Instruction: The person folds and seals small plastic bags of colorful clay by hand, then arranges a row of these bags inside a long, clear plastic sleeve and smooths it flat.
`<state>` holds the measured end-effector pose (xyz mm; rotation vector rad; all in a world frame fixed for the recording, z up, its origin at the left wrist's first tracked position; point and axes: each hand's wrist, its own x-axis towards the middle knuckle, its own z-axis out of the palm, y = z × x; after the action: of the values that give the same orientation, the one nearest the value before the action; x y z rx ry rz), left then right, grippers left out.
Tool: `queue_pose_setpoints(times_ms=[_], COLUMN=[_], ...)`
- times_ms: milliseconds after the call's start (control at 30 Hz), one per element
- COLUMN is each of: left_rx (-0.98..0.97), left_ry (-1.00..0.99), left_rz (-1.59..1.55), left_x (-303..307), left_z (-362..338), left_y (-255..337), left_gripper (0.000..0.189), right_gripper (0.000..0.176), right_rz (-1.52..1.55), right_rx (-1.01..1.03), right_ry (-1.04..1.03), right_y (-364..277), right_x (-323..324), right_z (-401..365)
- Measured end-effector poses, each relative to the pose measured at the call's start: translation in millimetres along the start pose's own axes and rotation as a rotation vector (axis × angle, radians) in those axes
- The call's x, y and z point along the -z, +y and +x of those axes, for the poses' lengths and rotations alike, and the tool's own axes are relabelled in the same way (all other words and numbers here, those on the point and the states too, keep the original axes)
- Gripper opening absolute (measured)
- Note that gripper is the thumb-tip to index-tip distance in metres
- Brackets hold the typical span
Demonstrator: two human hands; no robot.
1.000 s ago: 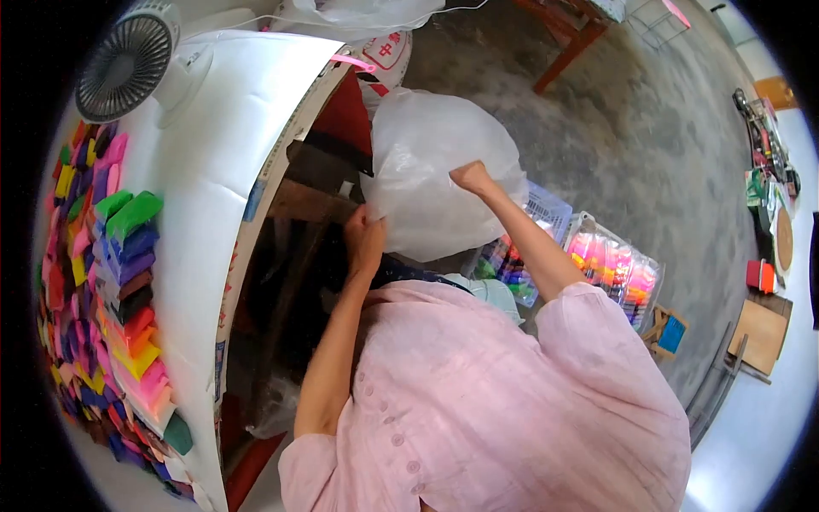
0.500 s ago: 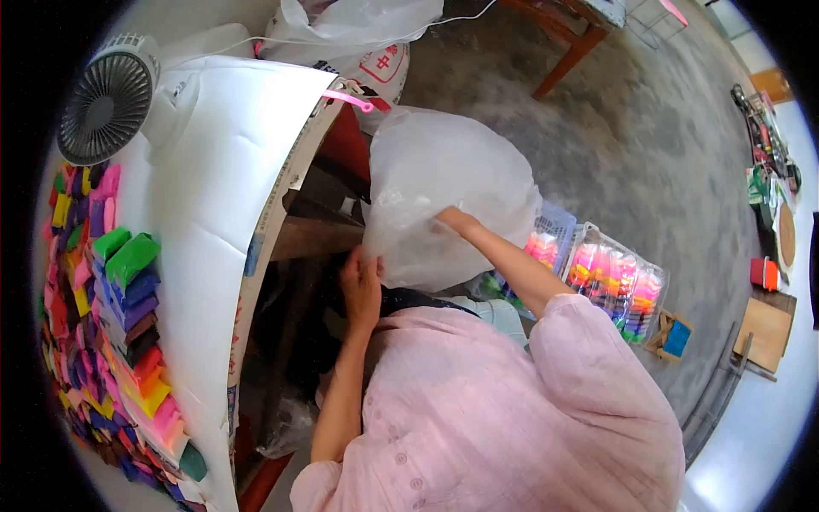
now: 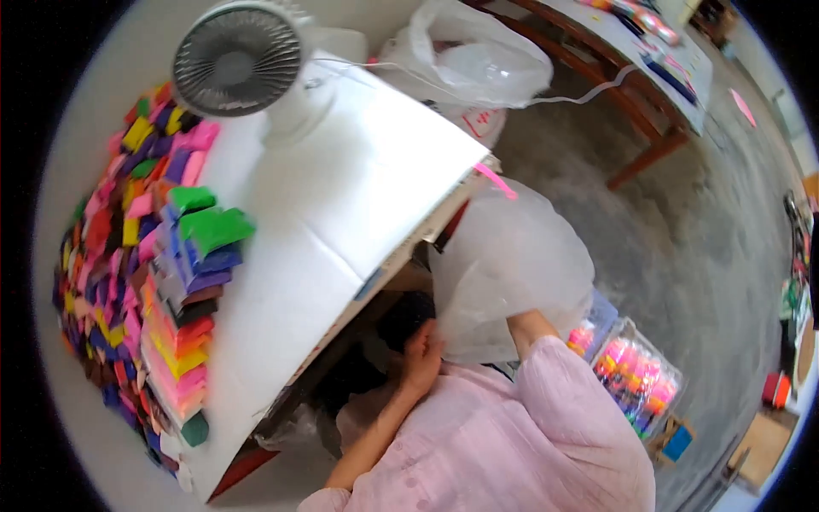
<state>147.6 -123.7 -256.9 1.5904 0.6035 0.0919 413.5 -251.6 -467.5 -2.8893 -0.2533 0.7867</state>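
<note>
A large translucent plastic bag [image 3: 520,256] stands puffed out in front of me, beside the table's edge. My left hand [image 3: 421,357] is closed on the bag's near left edge, its fingers curled in. My right forearm [image 3: 527,331] goes into the bag at its near side; the hand itself is hidden by the plastic, so its fingers do not show. What the bag contains cannot be made out.
On my left a white-topped table [image 3: 316,222] carries a fan [image 3: 239,64], a neat row of coloured packets [image 3: 183,316] and a heaped pile of packets [image 3: 111,282]. Clear packs of colourful items [image 3: 636,371] lie on the floor at right. A wooden-legged table [image 3: 648,158] stands behind.
My view has turned left, so the table and fan show more fully. My right hand has sunk deeper into the bag, out of sight. The left hand remains at the bag's edge.
</note>
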Motion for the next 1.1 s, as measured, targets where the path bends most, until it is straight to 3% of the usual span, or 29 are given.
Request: queue_pose_setpoints(times_ms=[167,233,333,367,667,967,1100], left_rx=[0.169,0.014,0.051,-0.131,0.050,-0.017,0.141], left_ry=[-0.042,-0.067,-0.091,-0.034,-0.087,-0.021,-0.116], left_rz=[0.132,0.050,0.173,0.188,0.043,0.194,0.197], left_x=[5,3,1,-3,0,-2,0], left_z=[-8,-6,-5,-4,-10,-10,-6], left_y=[20,-17,-6,-23,0,17,9], left_gripper=[0.036,0.033,0.028,0.025,0.026,0.028,0.034], right_gripper=[0.034,0.034,0.033,0.033,0.032,0.031,0.030], right_rz=[-0.083,-0.101,-0.129,-0.136,-0.165,-0.160,-0.159], right_rx=[0.008,0.032,0.027,0.027,0.039,0.057,0.066], right_ry=[-0.045,-0.052,-0.075,-0.081,-0.104,-0.103,-0.099], right_y=[8,9,20,23,36,35,36], right_x=[1,5,3,3,3,0,-1], right_z=[-7,-9,-23,-27,-45,-51,-50])
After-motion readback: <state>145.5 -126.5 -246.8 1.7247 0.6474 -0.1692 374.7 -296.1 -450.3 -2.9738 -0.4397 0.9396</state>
